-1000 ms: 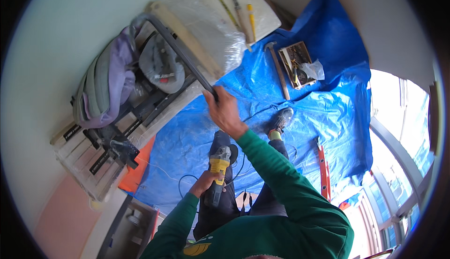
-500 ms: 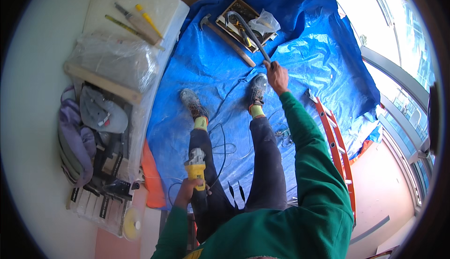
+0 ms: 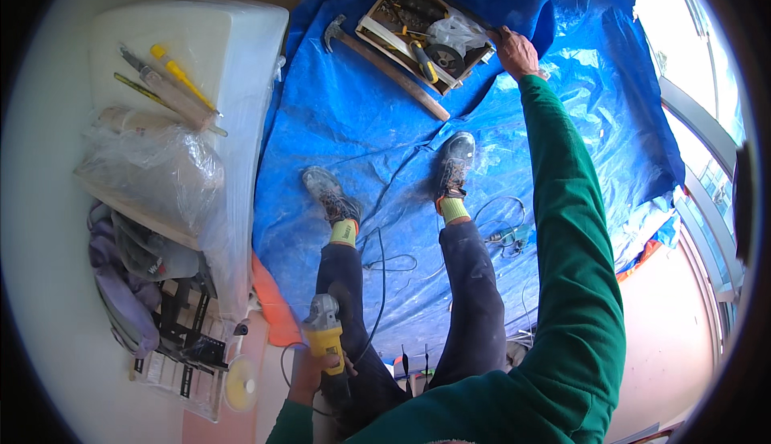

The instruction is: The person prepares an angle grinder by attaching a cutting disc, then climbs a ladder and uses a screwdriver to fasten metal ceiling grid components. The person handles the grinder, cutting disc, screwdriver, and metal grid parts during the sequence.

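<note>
Right hand point(image 3: 518, 53) nearer toolbox point(image 3: 377, 32); left hand point(image 3: 307, 373) clasping grinder point(image 3: 324, 338).

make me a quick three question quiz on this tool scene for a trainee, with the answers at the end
1. What is in the person's left grip?
A) a handsaw
B) a yellow-and-grey grinder
C) a paint roller

2. True or false: the claw hammer lies beside the wooden box, not in it.

3. Fill in the colour: both shoes are on a ____ tarp.

Key: 1 B; 2 true; 3 blue.
</note>
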Available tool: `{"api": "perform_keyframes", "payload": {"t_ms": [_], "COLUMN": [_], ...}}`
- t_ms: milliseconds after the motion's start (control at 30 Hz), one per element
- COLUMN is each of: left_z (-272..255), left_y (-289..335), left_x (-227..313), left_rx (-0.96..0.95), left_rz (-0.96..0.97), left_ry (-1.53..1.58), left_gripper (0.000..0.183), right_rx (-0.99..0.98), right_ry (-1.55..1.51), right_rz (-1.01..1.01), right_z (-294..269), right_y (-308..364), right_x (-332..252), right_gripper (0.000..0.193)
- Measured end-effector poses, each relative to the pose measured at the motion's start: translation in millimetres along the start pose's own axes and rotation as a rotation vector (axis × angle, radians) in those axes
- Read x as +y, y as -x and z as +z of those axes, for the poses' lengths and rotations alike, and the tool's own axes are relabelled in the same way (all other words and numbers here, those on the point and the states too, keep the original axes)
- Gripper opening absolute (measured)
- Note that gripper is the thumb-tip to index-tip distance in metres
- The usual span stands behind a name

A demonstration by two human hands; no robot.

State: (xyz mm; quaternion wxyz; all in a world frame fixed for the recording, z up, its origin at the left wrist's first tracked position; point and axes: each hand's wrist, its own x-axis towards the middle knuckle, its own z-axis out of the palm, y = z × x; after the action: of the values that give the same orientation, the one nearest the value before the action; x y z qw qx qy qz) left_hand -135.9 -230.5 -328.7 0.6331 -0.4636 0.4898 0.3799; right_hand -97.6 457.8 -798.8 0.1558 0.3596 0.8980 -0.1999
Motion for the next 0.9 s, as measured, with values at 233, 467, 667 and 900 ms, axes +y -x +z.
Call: {"api": "perform_keyframes", "payload": {"t_ms": [233, 467, 667, 900], "left_z": [2, -20, -34, -53], "left_y": [0, 5, 4, 4], "left_x": [9, 6, 2, -6], "left_rx": [-0.029, -0.064, -0.120, -0.164], "left_rz": [0.016, -0.027, 0.010, 0.009], "left_ry": [0.001, -0.046, -0.044, 0.022], "left_gripper": [0.046, 0.041, 0.041, 0.036], "right_rx": [0.101, 0.424, 0.105, 0.108], "right_ry": [0.241, -0.333, -0.413, -0.084], "right_rz": [0.042, -0.375, -0.467, -0.416], "right_z": [30, -117, -161, -119], "right_y": [10, 34, 56, 62], "right_x": [5, -239, -511, -626], "right_gripper": [0.037, 0.029, 0.058, 0.080]}}
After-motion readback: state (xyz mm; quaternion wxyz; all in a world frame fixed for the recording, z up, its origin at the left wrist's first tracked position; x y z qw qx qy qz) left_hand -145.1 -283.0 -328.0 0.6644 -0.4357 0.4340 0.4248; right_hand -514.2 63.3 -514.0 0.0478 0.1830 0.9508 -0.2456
